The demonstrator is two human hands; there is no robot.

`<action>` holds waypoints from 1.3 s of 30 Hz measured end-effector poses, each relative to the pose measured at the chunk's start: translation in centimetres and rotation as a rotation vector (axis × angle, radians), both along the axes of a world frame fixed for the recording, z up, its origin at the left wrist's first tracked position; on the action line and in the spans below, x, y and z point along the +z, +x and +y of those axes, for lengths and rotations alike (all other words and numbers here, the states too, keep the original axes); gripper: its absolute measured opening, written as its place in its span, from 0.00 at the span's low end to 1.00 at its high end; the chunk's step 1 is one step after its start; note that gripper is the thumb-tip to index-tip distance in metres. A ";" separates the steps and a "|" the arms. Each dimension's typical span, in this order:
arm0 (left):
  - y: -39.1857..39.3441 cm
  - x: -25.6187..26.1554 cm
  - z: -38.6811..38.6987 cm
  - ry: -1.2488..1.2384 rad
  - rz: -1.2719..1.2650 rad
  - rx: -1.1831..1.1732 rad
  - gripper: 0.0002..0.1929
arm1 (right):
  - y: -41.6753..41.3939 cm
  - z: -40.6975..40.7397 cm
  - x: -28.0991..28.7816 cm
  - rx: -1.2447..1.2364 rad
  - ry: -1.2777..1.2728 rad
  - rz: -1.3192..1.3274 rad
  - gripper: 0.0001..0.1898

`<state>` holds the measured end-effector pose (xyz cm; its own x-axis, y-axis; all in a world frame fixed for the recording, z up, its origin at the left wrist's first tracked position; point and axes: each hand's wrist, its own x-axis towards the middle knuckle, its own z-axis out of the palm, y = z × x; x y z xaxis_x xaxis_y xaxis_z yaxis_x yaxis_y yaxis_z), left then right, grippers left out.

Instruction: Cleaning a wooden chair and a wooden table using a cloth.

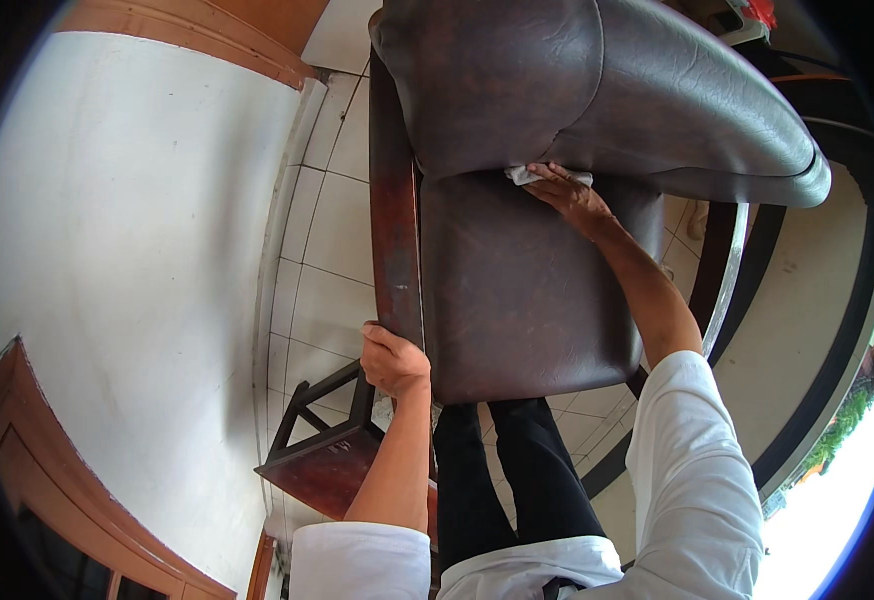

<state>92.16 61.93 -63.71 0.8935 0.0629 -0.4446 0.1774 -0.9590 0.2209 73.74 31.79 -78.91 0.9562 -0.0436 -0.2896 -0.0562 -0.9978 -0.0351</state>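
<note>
An armchair with a dark brown leather-like seat (527, 292) and a padded backrest (497, 82) stands right before me. My right hand (568, 196) presses a light grey cloth (521, 176) into the crease where the seat meets the backrest. Parts of the cloth stick out on both sides of the fingers. My left hand (394, 361) grips the front end of the left wooden armrest (395, 255), whose reddish-brown finish is worn in places. On the far side, the right armrest (726, 262) catches bright light along its top.
A white wall (129, 210) runs along the left, with a wooden door frame (61, 480) at lower left. A dark wooden piece of furniture (324, 465) stands behind my left forearm. Pale tiles (335, 225) cover the floor. Dark curved trim (842, 322) borders the right side.
</note>
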 end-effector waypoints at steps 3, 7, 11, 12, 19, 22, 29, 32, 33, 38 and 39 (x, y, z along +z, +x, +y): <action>0.1 0.0 0.5 0.012 -0.012 0.004 0.29 | 3.7 7.8 1.6 -0.545 0.350 -0.189 0.29; 0.5 0.7 0.8 0.044 -0.001 0.008 0.30 | 8.5 18.5 4.6 -0.654 0.843 -0.435 0.25; 0.3 0.1 0.2 0.010 -0.010 0.002 0.29 | 9.1 19.6 3.0 0.388 0.697 -0.145 0.22; 0.0 -0.2 0.1 -0.005 -0.006 0.001 0.29 | 9.3 17.8 1.9 0.372 0.751 -0.223 0.22; -0.3 -0.4 0.2 0.017 -0.012 0.021 0.30 | 12.1 14.9 2.9 -0.307 0.343 -0.260 0.22; 0.3 0.2 0.7 0.021 -0.031 0.017 0.30 | 8.1 21.6 3.0 0.138 0.722 -0.135 0.20; -0.2 0.2 1.4 0.021 -0.061 0.025 0.29 | 13.5 16.0 2.0 -0.018 0.629 -0.082 0.14; -0.9 -0.2 0.6 -0.013 -0.044 0.026 0.28 | 14.3 13.1 0.4 -0.313 0.470 -0.330 0.13; -0.7 -0.2 1.0 -0.015 -0.042 0.025 0.28 | 14.1 14.6 0.6 -0.264 0.411 -0.327 0.13; -0.8 0.3 3.2 0.020 -0.094 0.009 0.27 | 6.4 28.0 3.3 0.253 0.699 -0.082 0.18; -1.1 0.4 3.1 0.009 -0.081 0.014 0.27 | 4.0 30.2 3.2 0.357 0.743 -0.130 0.19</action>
<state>91.08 65.02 -63.32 0.9257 0.0789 -0.3700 0.1723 -0.9586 0.2267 77.75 61.94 -75.75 0.9041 0.4272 -0.0095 0.3090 -0.6691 -0.6758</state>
